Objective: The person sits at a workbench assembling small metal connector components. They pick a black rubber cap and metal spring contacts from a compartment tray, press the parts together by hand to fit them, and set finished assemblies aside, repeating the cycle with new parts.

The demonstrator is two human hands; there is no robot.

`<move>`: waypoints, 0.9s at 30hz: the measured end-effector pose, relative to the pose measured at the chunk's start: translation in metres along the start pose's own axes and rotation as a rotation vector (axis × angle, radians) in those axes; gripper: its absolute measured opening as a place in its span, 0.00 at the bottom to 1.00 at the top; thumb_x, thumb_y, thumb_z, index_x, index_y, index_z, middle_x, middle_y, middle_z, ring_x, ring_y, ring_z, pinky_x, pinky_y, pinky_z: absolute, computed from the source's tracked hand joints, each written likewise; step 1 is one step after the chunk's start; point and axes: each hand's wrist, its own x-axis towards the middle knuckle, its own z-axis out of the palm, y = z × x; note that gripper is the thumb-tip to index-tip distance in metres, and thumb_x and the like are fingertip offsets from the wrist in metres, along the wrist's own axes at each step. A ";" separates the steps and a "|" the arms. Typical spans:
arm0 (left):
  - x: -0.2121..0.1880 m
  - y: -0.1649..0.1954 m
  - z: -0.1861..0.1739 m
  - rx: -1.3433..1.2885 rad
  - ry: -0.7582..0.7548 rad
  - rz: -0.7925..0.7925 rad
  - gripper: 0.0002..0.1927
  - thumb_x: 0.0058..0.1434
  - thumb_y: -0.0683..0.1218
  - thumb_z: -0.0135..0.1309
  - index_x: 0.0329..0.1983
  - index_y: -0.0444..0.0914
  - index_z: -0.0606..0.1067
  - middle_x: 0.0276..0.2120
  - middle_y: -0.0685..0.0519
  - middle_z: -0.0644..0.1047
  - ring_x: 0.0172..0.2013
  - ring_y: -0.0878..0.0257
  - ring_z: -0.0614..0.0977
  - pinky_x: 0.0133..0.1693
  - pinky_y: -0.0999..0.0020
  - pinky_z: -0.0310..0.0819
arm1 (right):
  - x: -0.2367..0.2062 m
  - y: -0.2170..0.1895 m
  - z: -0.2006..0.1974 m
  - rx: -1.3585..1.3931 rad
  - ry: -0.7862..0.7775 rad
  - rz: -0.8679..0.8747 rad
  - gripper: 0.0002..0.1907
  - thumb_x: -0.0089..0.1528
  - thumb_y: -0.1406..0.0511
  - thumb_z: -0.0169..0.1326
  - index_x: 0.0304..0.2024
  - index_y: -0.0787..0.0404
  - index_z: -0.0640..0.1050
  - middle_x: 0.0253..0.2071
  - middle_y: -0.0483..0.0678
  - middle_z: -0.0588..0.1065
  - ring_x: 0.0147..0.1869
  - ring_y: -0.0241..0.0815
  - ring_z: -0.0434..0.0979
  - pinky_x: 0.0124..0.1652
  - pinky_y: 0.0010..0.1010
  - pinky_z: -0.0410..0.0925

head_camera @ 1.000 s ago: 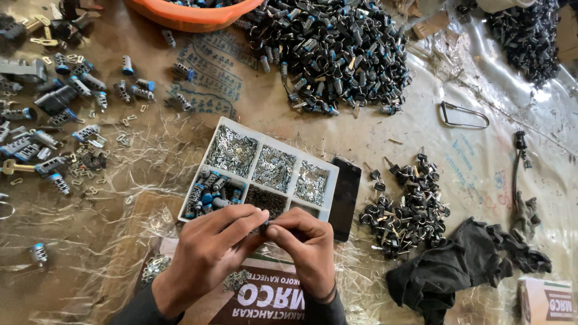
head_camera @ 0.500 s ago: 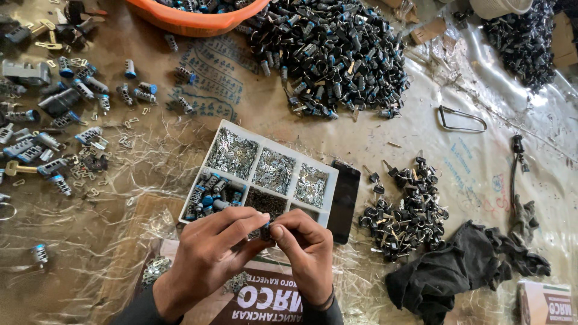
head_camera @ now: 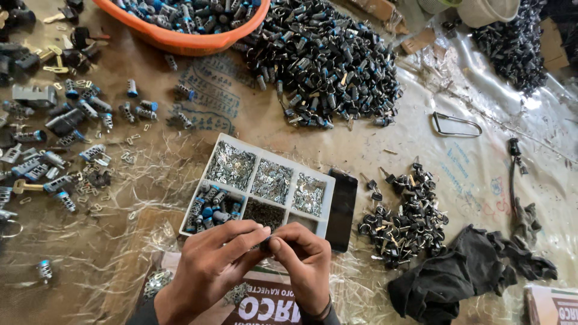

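I'm seeing left hand (head_camera: 208, 268) & right hand (head_camera: 301, 265) pinching together on a small dark part (head_camera: 265, 243), fingers closed round it, just over near edge of white divided tray (head_camera: 253, 157); black phone (head_camera: 342, 209) lying beside tray.

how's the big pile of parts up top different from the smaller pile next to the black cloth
The large dark heap of cylindrical metal parts is much bigger and denser than the small loose pile of black-headed keys. The heap shows blue and silver pieces; the key pile looks mostly black. The heap lies beside the orange plastic basin. Both rest on the plastic sheet.
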 end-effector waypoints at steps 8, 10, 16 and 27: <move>0.000 0.000 -0.002 -0.010 -0.044 0.010 0.18 0.53 0.42 0.67 0.48 0.38 0.79 0.43 0.51 0.81 0.39 0.55 0.86 0.37 0.65 0.80 | -0.005 0.003 0.002 0.008 0.031 -0.038 0.04 0.62 0.74 0.59 0.37 0.74 0.80 0.36 0.49 0.79 0.39 0.34 0.78 0.41 0.24 0.72; -0.001 -0.002 -0.002 0.010 -0.051 0.021 0.18 0.54 0.42 0.67 0.48 0.38 0.79 0.43 0.51 0.81 0.39 0.54 0.86 0.37 0.64 0.80 | -0.006 0.006 0.002 0.007 0.060 -0.015 0.04 0.61 0.74 0.59 0.37 0.74 0.80 0.36 0.49 0.78 0.39 0.34 0.78 0.40 0.24 0.71; -0.005 -0.002 -0.001 0.018 -0.069 0.021 0.20 0.53 0.42 0.67 0.50 0.38 0.79 0.44 0.50 0.81 0.38 0.56 0.86 0.36 0.65 0.80 | -0.004 0.016 -0.005 -0.051 0.004 -0.081 0.04 0.59 0.75 0.62 0.37 0.73 0.82 0.36 0.51 0.79 0.39 0.35 0.77 0.38 0.23 0.70; -0.007 -0.002 0.001 -0.088 -0.042 -0.113 0.22 0.52 0.43 0.70 0.50 0.40 0.79 0.45 0.51 0.81 0.30 0.65 0.86 0.32 0.71 0.81 | -0.008 -0.015 -0.001 -0.150 -0.039 -0.091 0.06 0.63 0.72 0.59 0.38 0.71 0.82 0.38 0.48 0.79 0.40 0.35 0.78 0.40 0.24 0.71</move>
